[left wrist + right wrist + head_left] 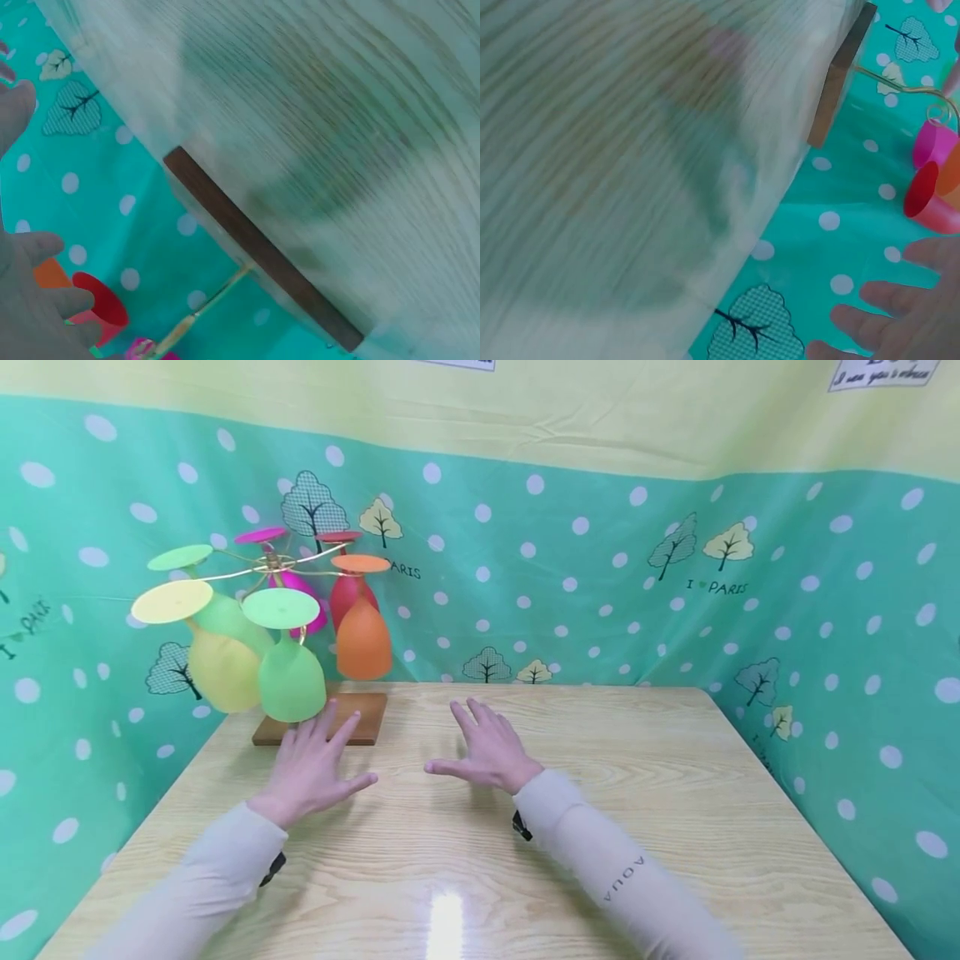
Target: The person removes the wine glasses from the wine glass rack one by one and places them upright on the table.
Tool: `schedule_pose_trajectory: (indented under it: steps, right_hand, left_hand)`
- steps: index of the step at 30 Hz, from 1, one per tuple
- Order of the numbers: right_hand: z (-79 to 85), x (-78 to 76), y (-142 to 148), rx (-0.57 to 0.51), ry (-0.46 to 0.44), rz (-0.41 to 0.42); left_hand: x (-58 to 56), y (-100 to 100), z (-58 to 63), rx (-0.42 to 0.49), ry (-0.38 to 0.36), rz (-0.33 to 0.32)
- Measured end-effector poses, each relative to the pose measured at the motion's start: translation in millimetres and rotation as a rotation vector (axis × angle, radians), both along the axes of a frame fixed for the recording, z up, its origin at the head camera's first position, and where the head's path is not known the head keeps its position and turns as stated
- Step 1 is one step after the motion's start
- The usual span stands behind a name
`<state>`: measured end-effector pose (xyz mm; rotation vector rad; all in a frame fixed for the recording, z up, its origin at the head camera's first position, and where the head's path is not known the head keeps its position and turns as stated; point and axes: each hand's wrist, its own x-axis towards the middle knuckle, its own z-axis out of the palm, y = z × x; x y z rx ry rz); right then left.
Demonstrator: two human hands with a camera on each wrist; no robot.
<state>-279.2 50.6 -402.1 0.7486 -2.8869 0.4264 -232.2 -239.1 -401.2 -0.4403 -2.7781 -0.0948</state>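
Observation:
Several coloured plastic goblets hang upside down by their feet from a gold wire rack (307, 560) at the back left. A green goblet (291, 681) and a yellow goblet (225, 668) are at the front, an orange goblet (364, 639) at the right. Behind them hang a red goblet (347, 593), a magenta goblet (306, 602) and a paler green one, partly hidden. The rack's brown wooden base (366, 718) lies on the table. My left hand (311, 768), fingers spread, overlaps the base's front edge below the green goblet. My right hand (487, 752) is spread over mid-table, holding nothing.
The pale wood-grain table (630, 752) reaches back to a teal polka-dot curtain (555, 585), which also runs along both sides. A bright light reflection (446, 927) shows at the table's near edge.

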Motion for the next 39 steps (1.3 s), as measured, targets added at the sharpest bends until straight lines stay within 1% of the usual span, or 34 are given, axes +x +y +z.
schedule_pose_trajectory:
  steps: [3, 6, 12, 14, 18, 22, 26, 29, 32, 35, 38, 39]
  right_hand:
    - [-2.6, -3.5, -8, -0.018, -0.02, 0.003]
    - [-4.3, -7.4, -17, -0.026, -0.046, 0.004]
    - [-4.9, -15.9, -35, -0.065, -0.094, -0.016]
    - [-4.6, -18.2, -41, -0.079, -0.112, -0.021]
    - [-7.1, -22.8, -49, -0.125, -0.165, -0.036]
    - [-15.4, -28.7, -55, -0.229, -0.236, -0.082]
    - [-25.7, -33.2, -65, -0.379, -0.331, -0.103]
    - [-32.0, -36.4, -74, -0.473, -0.38, -0.112]
    - [-36.2, -40.1, -80, -0.535, -0.399, -0.142]
    - [-38.8, -44.8, -86, -0.596, -0.413, -0.181]
    - [-41.0, -49.2, -90, -0.653, -0.436, -0.221]
    - [-41.2, -50.2, -92, -0.668, -0.442, -0.233]
  left_hand:
    - [-1.9, -7, -0.7, 0.027, -0.01, 0.011]
    - [-5.1, -16, -1.3, 0.048, -0.014, 0.036]
    - [-12.6, -38, -3.7, 0.056, 0.011, 0.07]
    - [-14.6, -44, -5.3, 0.068, 0.006, 0.078]
    - [-19.9, -55, -9.1, 0.149, -0.011, 0.088]
    - [-25.9, -64, -13.8, 0.242, -0.016, 0.084]
    - [-27.0, -74, -18.6, 0.293, -0.052, 0.129]
    - [-27.1, -84, -20.9, 0.313, -0.071, 0.172]
    - [-30.3, -92, -21.6, 0.332, -0.133, 0.203]
    - [-35.8, -99, -21.7, 0.366, -0.216, 0.217]
    - [-41.4, -105, -23.0, 0.414, -0.252, 0.221]
    - [-42.8, -107, -23.6, 0.434, -0.266, 0.231]
